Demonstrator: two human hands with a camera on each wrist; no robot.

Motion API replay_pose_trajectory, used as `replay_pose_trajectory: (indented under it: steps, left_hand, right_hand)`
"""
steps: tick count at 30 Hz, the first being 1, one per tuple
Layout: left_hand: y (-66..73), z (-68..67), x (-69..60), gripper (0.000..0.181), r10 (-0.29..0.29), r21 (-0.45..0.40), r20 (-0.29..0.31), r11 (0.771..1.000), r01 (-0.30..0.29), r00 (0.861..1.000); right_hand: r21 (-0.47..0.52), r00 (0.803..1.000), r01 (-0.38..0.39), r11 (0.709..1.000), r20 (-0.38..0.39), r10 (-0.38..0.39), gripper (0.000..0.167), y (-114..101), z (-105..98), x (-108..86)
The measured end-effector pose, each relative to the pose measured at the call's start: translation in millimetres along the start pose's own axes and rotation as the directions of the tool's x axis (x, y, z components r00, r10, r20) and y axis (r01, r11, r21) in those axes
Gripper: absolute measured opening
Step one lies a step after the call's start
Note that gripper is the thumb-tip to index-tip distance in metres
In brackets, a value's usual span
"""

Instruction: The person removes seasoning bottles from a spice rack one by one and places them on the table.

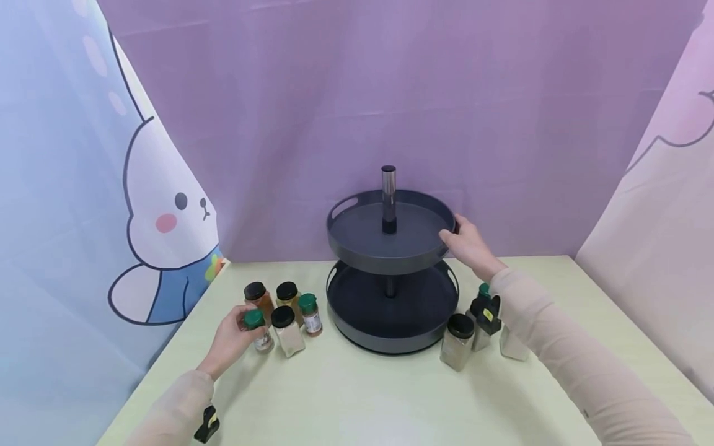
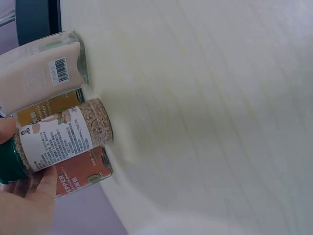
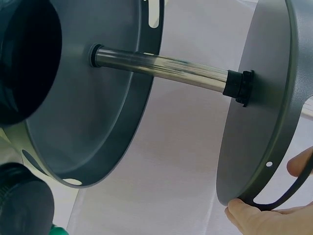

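On the left side of the table, my left hand (image 1: 235, 336) grips a green-capped spice jar (image 2: 58, 139) near its cap. Pale brown granules fill this jar, and it has a white label. Whether its base touches the table, I cannot tell. Close around it stand a white-powder jar (image 1: 290, 337), a second green-capped jar (image 1: 311, 316) and two black-capped jars, one of them reddish (image 2: 83, 170). My right hand (image 1: 471, 246) holds the right handle of the upper tray (image 1: 390, 263) of a dark two-tier stand, its thumb and fingers around the handle edge.
The lower tray (image 1: 390, 339) of the stand sits at the table's middle, joined by a metal post (image 3: 161, 67). Right of it stand several jars, including a black-capped one (image 1: 457, 347), partly behind my right forearm. A purple curtain (image 1: 346, 93) hangs behind the table.
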State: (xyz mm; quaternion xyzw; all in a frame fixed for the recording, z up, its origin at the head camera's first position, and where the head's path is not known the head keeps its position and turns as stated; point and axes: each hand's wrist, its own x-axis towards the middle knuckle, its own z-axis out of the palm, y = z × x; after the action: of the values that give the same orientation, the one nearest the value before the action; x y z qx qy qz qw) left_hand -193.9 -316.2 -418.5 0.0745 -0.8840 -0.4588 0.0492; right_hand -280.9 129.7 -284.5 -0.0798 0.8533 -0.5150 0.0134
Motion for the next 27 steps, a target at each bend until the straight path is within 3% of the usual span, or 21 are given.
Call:
replay_pose_trajectory:
  steps: [27]
  left_hand:
    - [-4.7, 2.2, -0.6, 0.058, 0.034, -0.019, 0.009, 0.999, -0.034, 0.999]
  right_hand:
    - [-0.024, 1.000, -0.009, 1.000, 0.006, 0.010, 0.064, -2.5, -1.6, -1.0]
